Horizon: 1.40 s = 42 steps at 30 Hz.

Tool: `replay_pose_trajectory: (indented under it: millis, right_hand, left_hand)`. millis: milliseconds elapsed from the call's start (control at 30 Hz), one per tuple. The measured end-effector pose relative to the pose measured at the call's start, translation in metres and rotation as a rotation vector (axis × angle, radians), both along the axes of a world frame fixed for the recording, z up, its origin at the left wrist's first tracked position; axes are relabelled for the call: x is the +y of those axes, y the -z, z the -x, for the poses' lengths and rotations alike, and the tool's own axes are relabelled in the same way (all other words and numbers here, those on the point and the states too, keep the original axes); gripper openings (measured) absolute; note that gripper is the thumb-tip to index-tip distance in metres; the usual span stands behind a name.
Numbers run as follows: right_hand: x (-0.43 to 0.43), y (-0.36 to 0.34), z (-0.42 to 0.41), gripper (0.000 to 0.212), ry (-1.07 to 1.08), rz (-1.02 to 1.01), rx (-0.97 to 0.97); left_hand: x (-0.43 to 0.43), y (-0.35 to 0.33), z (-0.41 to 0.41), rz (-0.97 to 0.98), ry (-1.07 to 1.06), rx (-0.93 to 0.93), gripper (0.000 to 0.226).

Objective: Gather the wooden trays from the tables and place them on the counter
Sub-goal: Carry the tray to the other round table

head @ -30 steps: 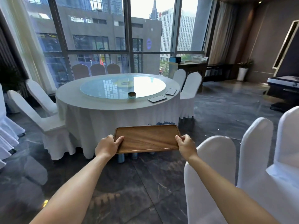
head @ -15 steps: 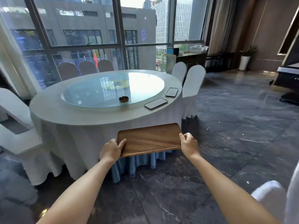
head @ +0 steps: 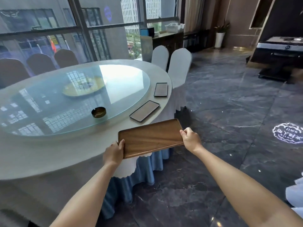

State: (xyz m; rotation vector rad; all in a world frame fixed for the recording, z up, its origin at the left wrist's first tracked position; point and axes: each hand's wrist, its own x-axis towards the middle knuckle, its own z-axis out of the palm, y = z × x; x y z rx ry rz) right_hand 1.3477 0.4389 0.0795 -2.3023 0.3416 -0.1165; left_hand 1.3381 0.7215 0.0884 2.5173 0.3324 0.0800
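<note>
I hold a brown wooden tray [head: 150, 136] level in front of me, over the near right edge of the round table [head: 49, 154]. My left hand [head: 114, 152] grips its left end and my right hand [head: 190, 139] grips its right end. Two more flat rectangular trays lie on the white tablecloth beyond it: a near tray [head: 144, 110] just past the held one and a far tray [head: 161, 89] further along the rim.
A glass turntable [head: 73, 102] covers the table's middle, with a dark ashtray [head: 98, 112] on it. White-covered chairs [head: 179, 66] stand at the table's far right. Dark marble floor [head: 229, 112] spreads to the right, with a black stand [head: 278, 53] and a sideboard [head: 168, 38] by the window.
I have walked up to the round table; it now fills the left of the view. The held tray has come over the table's edge, near the two trays lying there.
</note>
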Motion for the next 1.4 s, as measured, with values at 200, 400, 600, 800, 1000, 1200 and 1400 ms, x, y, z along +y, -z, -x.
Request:
replay_pose_trajectory:
  millis: [200,400,600,800,1000,1200,1400]
  right_hand:
    - [-0.034,0.040,-0.113,0.033,-0.032,0.064,0.083]
    - [-0.065,0.055,-0.258,0.029,-0.187,0.105,0.141]
    - [-0.073,0.059,-0.367,0.031,-0.357,0.162,0.173]
    - [-0.051,0.085,-0.436,0.039,-0.514,0.233,0.232]
    - [-0.037,0.106,-0.482,0.031,-0.607,0.397,0.269]
    - [-0.022,0.114,-0.523,0.033,-0.725,0.587,0.247]
    - [-0.010,0.132,-0.538,0.031,-0.791,0.662,0.284]
  left_hand:
    - [-0.034,0.045,-0.110,0.007,-0.035,0.071,0.044]
    - [-0.072,0.077,-0.214,-0.040,-0.176,0.100,0.048]
    - [-0.090,0.095,-0.277,-0.075,-0.320,0.131,0.049]
    - [-0.083,0.118,-0.309,-0.122,-0.423,0.195,0.047]
    - [-0.075,0.140,-0.342,-0.178,-0.390,0.264,0.046]
    - [-0.067,0.158,-0.364,-0.222,-0.349,0.263,0.042]
    - [-0.061,0.169,-0.369,-0.272,-0.302,0.308,0.039]
